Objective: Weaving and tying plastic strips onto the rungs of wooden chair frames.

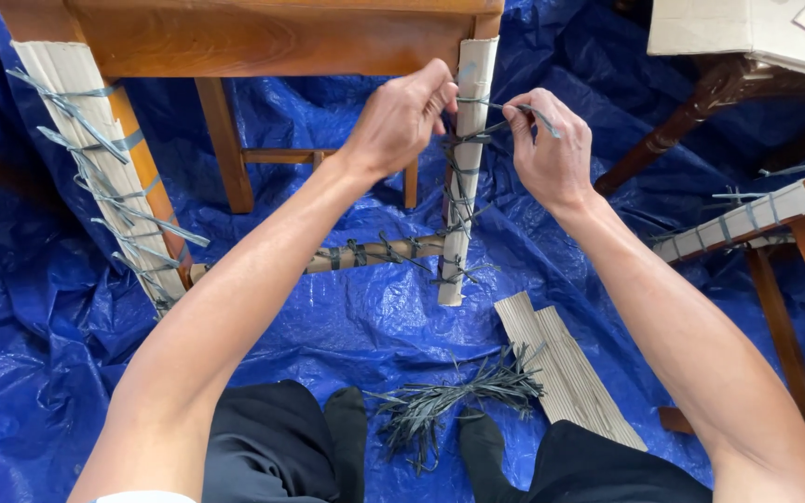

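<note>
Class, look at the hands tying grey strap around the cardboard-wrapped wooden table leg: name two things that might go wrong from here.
1. The grey plastic strap, pinched between the left hand and right hand, might slip loose, letting the corrugated cardboard wrap slide down the leg.
2. The loose bundle of grey straps by the feet could tangle or scatter.

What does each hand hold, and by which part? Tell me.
The right hand pinches the free end of a grey strap in its fingers. The left hand presses the cardboard-wrapped table leg near its top.
</note>
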